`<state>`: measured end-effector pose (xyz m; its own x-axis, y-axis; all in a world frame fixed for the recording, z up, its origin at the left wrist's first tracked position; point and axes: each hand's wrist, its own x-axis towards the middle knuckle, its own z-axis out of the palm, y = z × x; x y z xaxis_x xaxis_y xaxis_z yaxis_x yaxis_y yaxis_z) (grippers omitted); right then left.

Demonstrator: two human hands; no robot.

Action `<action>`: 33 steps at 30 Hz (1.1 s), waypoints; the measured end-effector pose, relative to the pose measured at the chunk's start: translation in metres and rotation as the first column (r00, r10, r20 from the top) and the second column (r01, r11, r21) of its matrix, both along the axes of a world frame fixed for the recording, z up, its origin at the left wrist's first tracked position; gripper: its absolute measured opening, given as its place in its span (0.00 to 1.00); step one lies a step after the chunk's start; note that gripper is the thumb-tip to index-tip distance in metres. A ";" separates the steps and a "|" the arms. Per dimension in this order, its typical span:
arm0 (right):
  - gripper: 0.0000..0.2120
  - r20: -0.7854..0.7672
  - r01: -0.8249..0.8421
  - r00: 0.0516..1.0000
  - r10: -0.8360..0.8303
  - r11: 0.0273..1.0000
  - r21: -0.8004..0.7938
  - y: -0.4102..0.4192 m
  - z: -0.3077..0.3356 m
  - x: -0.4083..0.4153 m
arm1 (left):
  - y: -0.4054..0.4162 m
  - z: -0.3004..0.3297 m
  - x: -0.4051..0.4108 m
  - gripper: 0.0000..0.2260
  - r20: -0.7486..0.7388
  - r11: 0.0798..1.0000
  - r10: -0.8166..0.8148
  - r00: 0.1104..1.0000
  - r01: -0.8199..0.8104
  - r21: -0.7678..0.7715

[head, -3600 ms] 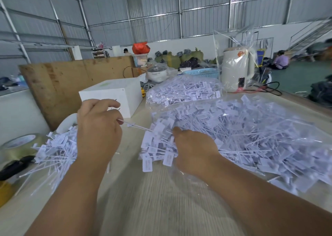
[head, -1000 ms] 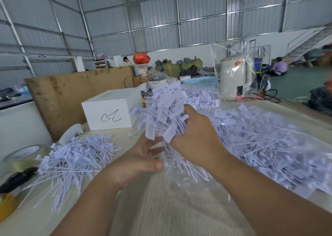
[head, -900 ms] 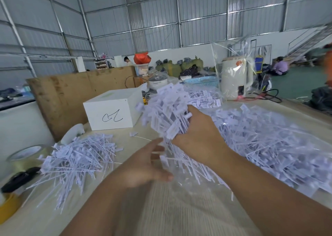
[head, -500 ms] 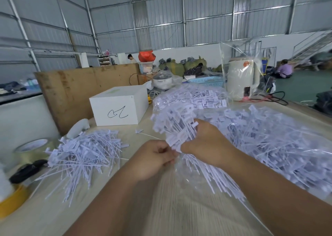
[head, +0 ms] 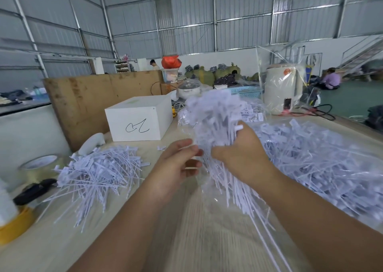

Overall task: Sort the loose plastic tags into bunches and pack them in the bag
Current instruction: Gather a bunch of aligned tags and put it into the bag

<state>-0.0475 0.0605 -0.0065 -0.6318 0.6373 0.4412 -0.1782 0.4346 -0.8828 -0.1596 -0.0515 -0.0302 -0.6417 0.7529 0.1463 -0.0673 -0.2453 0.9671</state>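
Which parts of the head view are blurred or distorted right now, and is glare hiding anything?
Head view: the bunch of tags gripped by the right hand is motion-smeared at its top; the left hand and the white box look sharper; wide-angle bending curves the frame edges; the clear bag over the white appliance shows mild glare; lighting is even.

We reach both bare arms out in front of us, over the table. Our right hand (head: 240,153) is up a bit higher, with its back to us. Its fingers are curled tight around a bunch of tags (head: 215,122). Our left hand (head: 176,164) sits just beside it, a little lower. Its fingers are bent in loosely and its fingertips (head: 194,149) are right at the bunch. We cannot tell if they pinch it.
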 end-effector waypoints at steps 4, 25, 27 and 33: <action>0.11 -0.145 0.020 0.989 -0.042 0.989 -0.148 0.004 0.005 -0.006 | 0.004 -0.008 0.021 0.27 -0.228 0.924 -0.363 0.904 0.317 -0.214; 0.13 -0.323 -0.260 0.945 0.054 0.722 -0.641 -0.004 0.012 -0.014 | 0.011 0.002 0.036 0.07 -0.420 0.971 -0.125 0.899 0.023 -0.238; 0.10 -0.322 -0.263 0.945 0.056 0.715 -0.647 -0.004 0.012 -0.014 | 0.009 0.004 0.038 0.06 -0.394 0.970 -0.129 0.910 0.033 -0.242; 0.07 -0.331 -0.283 0.942 0.055 0.659 -0.696 -0.001 0.012 -0.013 | 0.003 0.011 0.039 0.08 -0.250 0.934 -0.270 0.930 0.191 -0.301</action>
